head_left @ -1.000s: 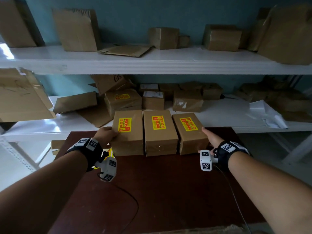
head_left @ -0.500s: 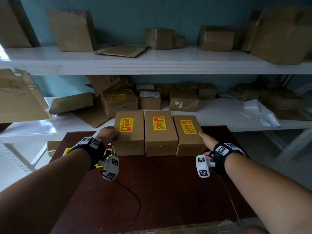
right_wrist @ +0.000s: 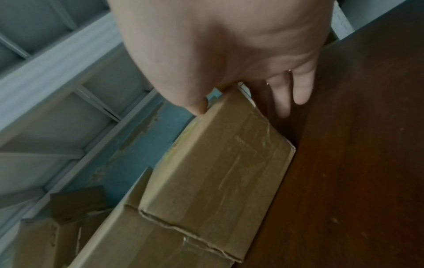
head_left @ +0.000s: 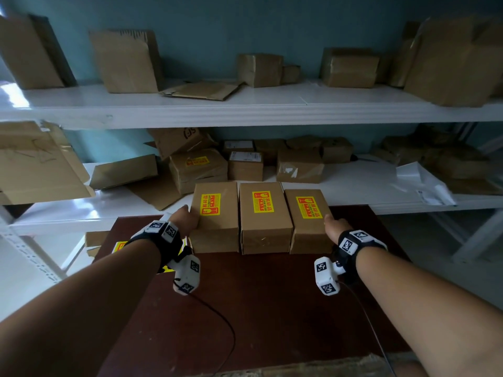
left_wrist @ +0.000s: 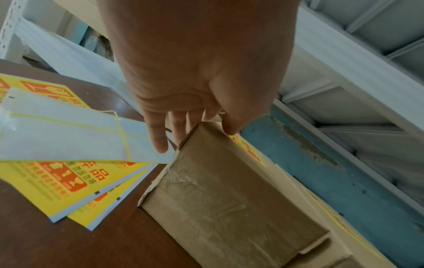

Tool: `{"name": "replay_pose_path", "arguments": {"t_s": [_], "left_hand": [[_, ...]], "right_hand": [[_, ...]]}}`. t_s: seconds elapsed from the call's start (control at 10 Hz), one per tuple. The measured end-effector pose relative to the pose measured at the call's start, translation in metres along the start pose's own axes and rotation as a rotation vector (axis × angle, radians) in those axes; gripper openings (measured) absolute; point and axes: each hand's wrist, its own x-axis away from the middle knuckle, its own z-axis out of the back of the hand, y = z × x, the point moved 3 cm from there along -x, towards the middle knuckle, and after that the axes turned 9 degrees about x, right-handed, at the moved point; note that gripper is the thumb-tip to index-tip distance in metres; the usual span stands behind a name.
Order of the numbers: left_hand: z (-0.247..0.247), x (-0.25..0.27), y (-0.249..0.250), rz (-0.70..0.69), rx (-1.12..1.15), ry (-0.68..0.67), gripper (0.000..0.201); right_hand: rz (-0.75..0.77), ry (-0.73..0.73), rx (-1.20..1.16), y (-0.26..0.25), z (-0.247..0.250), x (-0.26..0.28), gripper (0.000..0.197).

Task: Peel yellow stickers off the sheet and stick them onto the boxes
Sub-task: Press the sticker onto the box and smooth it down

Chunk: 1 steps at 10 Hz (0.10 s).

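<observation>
Three brown boxes stand side by side at the far edge of the dark table point(head_left: 258, 308): left box point(head_left: 215, 229), middle box point(head_left: 265, 232), right box point(head_left: 310, 232). Each carries a yellow sticker point(head_left: 262, 202) on top. My left hand point(head_left: 187, 219) lies against the left box's outer side point(left_wrist: 229, 199), thumb on its top, fingers straight down the side. My right hand point(head_left: 333, 225) presses the right box's outer side point(right_wrist: 218, 172) the same way. Yellow sticker sheets point(left_wrist: 57, 181) and an empty backing sheet point(left_wrist: 64, 137) lie on the table left of the boxes.
White shelves point(head_left: 245, 112) behind the table hold many loose cardboard boxes, one with a yellow sticker point(head_left: 197, 161). White paper point(head_left: 419, 183) lies on the lower shelf at right. Cables from the wrist cameras trail across the table's near half.
The right box has turned a little straighter and closer to the middle box. Both hands stay on the outer sides of the row.
</observation>
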Motion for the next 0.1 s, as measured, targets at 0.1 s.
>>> {"name": "replay_pose_path", "arguments": {"t_s": [0.1], "left_hand": [[0.0027,-0.0007,0.0091,-0.132,-0.085,0.064,0.032]], "right_hand": [[0.078,0.181,0.122,-0.0041,0.0115,0.0154,0.063]]}}
